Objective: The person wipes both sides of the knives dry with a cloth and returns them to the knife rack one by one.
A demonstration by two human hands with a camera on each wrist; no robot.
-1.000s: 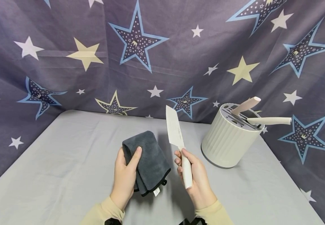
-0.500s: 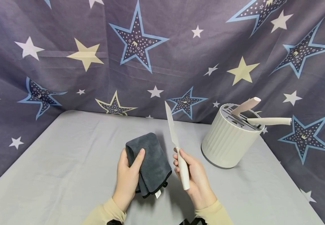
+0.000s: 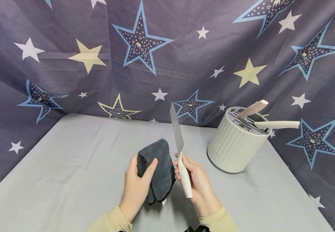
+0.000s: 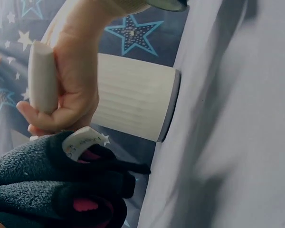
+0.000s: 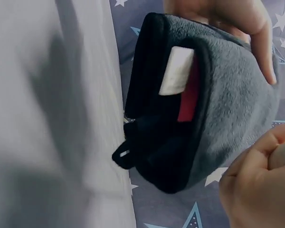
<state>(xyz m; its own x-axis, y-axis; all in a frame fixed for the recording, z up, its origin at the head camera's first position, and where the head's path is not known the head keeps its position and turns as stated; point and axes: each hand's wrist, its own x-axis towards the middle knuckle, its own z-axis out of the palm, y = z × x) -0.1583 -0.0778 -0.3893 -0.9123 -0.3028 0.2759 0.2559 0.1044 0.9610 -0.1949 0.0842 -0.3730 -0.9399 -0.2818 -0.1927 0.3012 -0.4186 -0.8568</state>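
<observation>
A folded dark grey cloth (image 3: 161,172) is held in my left hand (image 3: 135,188), thumb on its near face and fingers behind. Its black edging, white label and a bit of pink inside show in the right wrist view, with the cloth (image 5: 232,90) above the table. My right hand (image 3: 199,185) grips a kitchen knife (image 3: 179,138) by its white handle. The blade points up and away, seen at a narrow angle. Right-hand fingertips are right at the cloth's edge. In the left wrist view the handle end (image 4: 43,78) sticks out of the curled right hand.
A cream ribbed knife block (image 3: 234,148) stands at the right of the grey-covered table (image 3: 77,167). From its slotted top stick a pinkish handle (image 3: 253,109) and a cream handle (image 3: 277,125). A star-patterned curtain (image 3: 167,80) hangs behind.
The left hand and cloth have moved right, toward the knife. The right hand has shifted slightly left and turned the knife, so its broad blade face now shows much narrower.
</observation>
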